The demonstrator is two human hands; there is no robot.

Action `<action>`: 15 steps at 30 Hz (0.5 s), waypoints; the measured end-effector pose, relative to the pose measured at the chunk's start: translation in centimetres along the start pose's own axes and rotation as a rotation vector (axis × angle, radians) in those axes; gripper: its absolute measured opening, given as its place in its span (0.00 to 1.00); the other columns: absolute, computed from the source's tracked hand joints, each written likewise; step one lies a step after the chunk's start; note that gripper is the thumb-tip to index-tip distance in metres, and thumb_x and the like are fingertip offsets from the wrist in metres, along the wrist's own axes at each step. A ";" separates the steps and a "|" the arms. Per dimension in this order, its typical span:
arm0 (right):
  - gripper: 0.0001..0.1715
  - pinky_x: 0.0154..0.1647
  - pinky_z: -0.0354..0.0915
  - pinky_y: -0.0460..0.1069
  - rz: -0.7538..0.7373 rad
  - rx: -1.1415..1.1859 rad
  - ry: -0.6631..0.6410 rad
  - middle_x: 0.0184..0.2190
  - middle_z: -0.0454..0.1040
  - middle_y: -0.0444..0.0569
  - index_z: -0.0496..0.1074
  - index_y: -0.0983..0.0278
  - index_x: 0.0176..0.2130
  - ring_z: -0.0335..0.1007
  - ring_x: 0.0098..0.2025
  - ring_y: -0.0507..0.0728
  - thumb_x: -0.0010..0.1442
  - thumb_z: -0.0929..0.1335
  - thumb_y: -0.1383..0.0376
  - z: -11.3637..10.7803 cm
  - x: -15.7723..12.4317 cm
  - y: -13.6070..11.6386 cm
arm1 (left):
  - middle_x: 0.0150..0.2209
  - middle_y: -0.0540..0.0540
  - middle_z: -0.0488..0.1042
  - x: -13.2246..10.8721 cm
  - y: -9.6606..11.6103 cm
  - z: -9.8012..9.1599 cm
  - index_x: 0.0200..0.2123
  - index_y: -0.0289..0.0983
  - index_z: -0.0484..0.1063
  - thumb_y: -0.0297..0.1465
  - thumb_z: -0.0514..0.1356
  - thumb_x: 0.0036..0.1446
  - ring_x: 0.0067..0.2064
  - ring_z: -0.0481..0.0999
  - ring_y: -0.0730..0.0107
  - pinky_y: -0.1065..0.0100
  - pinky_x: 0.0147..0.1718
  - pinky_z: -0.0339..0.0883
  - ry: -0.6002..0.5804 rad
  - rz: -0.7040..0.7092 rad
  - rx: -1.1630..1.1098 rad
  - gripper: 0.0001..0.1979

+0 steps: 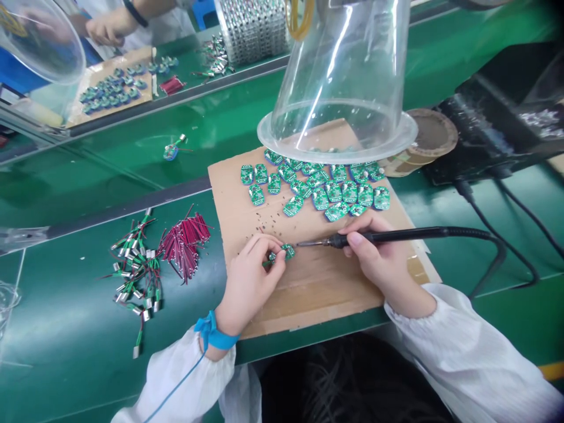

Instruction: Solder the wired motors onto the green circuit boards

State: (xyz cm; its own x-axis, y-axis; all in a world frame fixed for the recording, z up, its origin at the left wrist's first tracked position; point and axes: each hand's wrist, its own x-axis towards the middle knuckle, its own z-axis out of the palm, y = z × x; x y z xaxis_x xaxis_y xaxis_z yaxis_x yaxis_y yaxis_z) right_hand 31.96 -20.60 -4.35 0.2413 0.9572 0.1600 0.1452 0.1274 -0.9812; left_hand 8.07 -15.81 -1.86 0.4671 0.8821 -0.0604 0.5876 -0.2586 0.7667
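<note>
My left hand [253, 276] pinches a small green circuit board [288, 251] over the cardboard sheet [317, 299]; a bit of green wire shows by its fingertips. Closed round the grip of a black soldering iron [379, 236], my right hand [376, 258] points its metal tip left, at the board's right edge. Whether the tip touches the board I cannot tell. Beyond both hands, many more green circuit boards [321, 198] lie on the cardboard. Left of the sheet are a pile of dark red wires [185, 244] and a heap of small silver motors with green wires [134, 264].
A clear plastic funnel hood [339, 76] hangs over the far boards. At right stand a round tub [425, 141] and a black holder [493, 111]; the iron's cable loops there. Across the ledge, a co-worker's hand [112, 26] is above another board-covered cardboard. One board [171, 151] lies by the ledge.
</note>
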 end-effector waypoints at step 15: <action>0.09 0.23 0.60 0.50 -0.015 0.037 -0.033 0.27 0.73 0.45 0.73 0.59 0.36 0.67 0.24 0.53 0.66 0.70 0.57 -0.1 0.0 0.2 | 0.55 0.48 0.72 0.0 0.0 -1.5 0.39 0.40 0.70 0.30 0.57 0.68 0.45 0.74 0.69 0.67 0.38 0.68 -0.174 -0.007 -0.076 0.04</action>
State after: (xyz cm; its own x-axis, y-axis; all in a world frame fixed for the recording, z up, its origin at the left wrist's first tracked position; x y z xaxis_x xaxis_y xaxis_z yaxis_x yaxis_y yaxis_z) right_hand 32.07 -20.59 -4.52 0.2073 0.9632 0.1713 0.1129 0.1504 -0.9822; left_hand 7.08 -15.16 -0.87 0.5745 0.8006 -0.1703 0.5426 -0.2167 0.8116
